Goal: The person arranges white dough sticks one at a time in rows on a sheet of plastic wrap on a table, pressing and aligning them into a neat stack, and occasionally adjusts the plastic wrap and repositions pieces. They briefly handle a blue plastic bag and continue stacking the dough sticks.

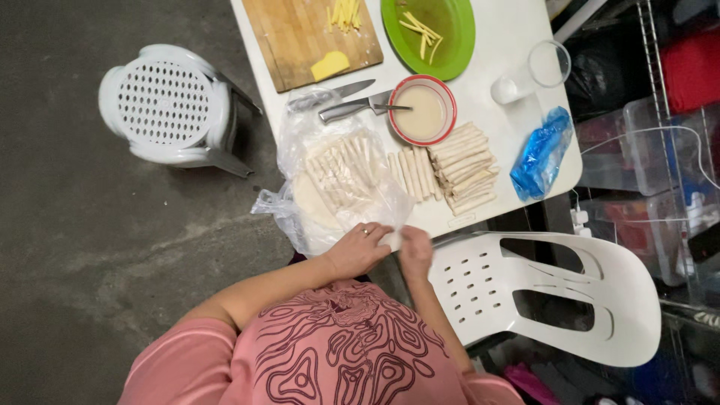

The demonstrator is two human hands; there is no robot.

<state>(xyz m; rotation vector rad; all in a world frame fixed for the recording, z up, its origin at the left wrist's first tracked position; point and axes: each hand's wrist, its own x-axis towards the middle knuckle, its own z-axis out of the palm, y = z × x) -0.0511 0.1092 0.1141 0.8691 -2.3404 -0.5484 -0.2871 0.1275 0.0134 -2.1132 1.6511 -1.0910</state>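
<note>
Hands together at the near counter (517, 45) edge: my left hand (358, 250) and right hand (415, 251) pinch a wrapper (391, 238), beside the plastic bag (330, 180) of wrappers and rolled pile (459, 166).

A single head-worn camera looks almost straight down from well above the person's shoulders. The white table (510, 45) fills the upper middle of the view, grey floor (90, 225) lies to the left, and a white plastic chair (555, 292) sits lower right. No second view exists.

Dim surroundings, bright table, blurred hand.
</note>
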